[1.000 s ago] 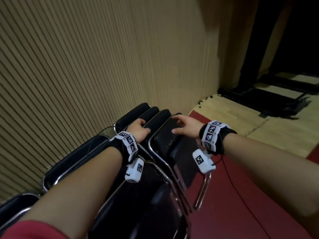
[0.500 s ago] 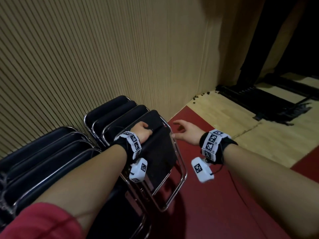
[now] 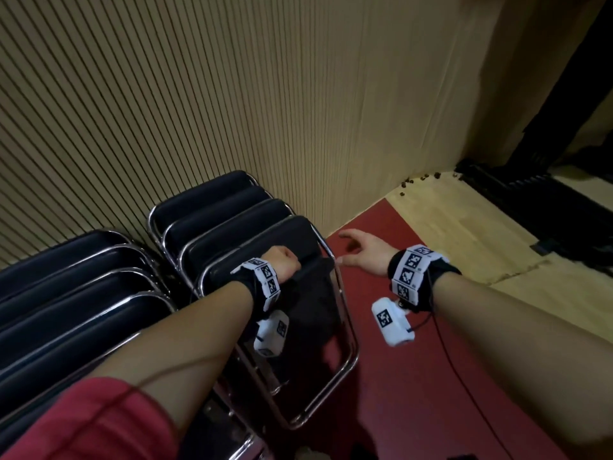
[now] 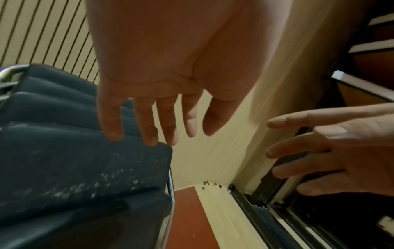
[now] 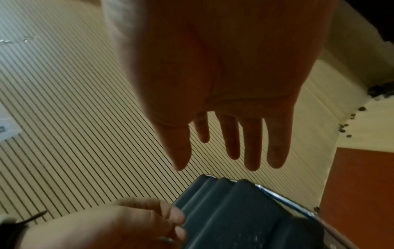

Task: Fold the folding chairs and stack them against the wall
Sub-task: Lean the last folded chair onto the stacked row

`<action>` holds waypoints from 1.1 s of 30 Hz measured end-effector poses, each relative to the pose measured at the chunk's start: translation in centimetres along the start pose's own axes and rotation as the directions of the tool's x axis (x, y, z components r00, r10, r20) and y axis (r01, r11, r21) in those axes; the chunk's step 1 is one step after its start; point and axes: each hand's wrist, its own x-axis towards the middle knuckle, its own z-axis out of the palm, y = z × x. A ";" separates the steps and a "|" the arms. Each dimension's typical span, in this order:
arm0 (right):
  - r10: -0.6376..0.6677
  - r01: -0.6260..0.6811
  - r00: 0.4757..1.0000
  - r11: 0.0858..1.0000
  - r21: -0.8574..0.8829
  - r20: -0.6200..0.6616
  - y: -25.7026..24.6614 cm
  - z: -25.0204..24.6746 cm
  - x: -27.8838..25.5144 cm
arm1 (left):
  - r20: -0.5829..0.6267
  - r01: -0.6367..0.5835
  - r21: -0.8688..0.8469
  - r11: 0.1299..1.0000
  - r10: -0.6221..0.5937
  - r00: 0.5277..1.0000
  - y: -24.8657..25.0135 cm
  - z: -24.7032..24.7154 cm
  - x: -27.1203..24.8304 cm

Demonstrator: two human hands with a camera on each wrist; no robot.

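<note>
- The front chair (image 3: 265,260) is folded flat and leans on three other folded chairs (image 3: 212,207), at about 11 o'clock from the person and propped on the ribbed wall (image 3: 298,94).
- A second row of chairs (image 3: 66,293) stands just to its left, at about 9 o'clock, also against the wall.
- The left hand (image 3: 283,262) sits on top of the front chair. In the head view it looks like a fist over the top edge, but the left wrist view shows its fingers (image 4: 110,121) nearly straight, with the tips resting on the dark padding. I read it as relaxed, steadying the chair and not gripping it.
- The right hand (image 3: 366,249) is free and spread, holding nothing. It hangs over the red floor (image 3: 414,376) at about 1 o'clock, just clear of the chair's chrome side tube (image 3: 345,303).
- The step appears to be settling this chair into the row before letting go.
- To do it well, press the top edge gently toward the wall so the padding lies flush on the chair behind.
- Check that the bottom loop of the frame (image 3: 325,403) sits square on the floor, because it looks kicked out toward 5 o'clock and could slide.
- Keep the right hand near the side tube to catch a tilt, and lift the left hand off slowly.
</note>
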 end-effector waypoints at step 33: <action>-0.348 0.456 0.677 0.890 0.001 0.649 -0.5 -2.3 34.8 | -0.406 0.546 -0.287 0.787 -0.616 0.675 0.7 -2.1 10.8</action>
